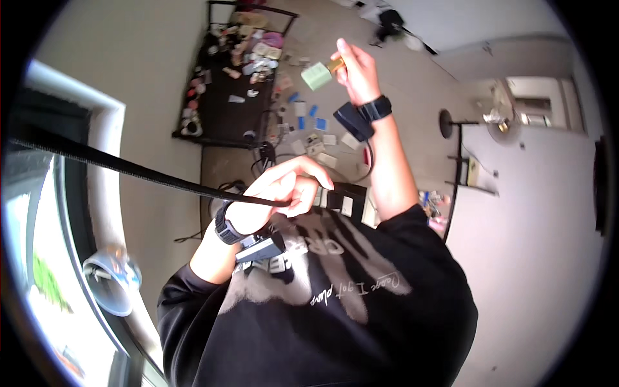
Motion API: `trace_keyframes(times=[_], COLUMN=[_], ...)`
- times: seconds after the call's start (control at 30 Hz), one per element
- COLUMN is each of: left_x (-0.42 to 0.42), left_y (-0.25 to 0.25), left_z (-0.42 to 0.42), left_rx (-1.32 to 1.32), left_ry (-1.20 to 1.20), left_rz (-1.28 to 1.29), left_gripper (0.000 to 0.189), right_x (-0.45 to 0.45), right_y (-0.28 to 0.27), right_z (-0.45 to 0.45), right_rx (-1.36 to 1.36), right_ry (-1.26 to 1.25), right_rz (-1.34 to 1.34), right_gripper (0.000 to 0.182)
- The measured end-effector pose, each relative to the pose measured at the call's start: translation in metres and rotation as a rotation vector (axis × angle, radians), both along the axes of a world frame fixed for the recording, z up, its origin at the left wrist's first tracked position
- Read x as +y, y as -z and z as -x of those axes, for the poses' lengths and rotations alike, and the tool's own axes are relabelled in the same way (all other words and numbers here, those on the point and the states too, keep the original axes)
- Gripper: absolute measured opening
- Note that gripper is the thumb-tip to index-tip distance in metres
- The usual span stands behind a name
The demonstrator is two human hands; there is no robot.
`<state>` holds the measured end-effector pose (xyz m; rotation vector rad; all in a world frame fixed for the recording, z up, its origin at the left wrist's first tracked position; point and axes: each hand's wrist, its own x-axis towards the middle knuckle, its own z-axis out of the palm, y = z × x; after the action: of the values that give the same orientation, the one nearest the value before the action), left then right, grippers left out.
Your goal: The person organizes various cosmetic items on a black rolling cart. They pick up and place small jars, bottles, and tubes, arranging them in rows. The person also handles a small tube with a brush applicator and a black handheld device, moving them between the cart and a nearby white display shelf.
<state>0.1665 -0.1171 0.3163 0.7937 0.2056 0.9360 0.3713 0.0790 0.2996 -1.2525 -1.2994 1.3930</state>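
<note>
Raised at the upper centre, my right hand (357,67) grips the gold-coloured end of a pale green, block-shaped object (316,76). Its exact kind is unclear. In front of my chest, my left hand (285,188) has curled fingers around the end of a black strap (145,173), which runs in from the left rim. Both wrists wear black bands. A dark box-shaped device (354,121) with a cable is at the right wrist, and a similar device (261,247) is at the left one.
Ahead on the left stands a black-framed rack or table (220,109) crowded with small items. Blue and white packets (320,124) lie scattered beside it. A black stand (459,159) is at the right; a window (58,271) and a pale blue round object (112,280) are at the left.
</note>
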Motion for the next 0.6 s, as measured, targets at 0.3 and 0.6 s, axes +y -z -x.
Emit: trace_keyframes(times=[0.3,0.6], left_x=[-0.023,-0.084], left_y=[-0.022,-0.021], left_z=[-0.062,-0.15], left_rx=[0.134,0.357], left_ry=[0.251,0.617], left_rz=[0.332,0.178], left_gripper=[0.058,0.042], right_x=[-0.198,-0.351], right_y=[-0.087,-0.085], right_z=[-0.064,-0.113], right_rx=[0.181,0.01], right_ry=[0.348,0.589], right_rz=[-0.065,-0.205], right_gripper=[0.025,0.017])
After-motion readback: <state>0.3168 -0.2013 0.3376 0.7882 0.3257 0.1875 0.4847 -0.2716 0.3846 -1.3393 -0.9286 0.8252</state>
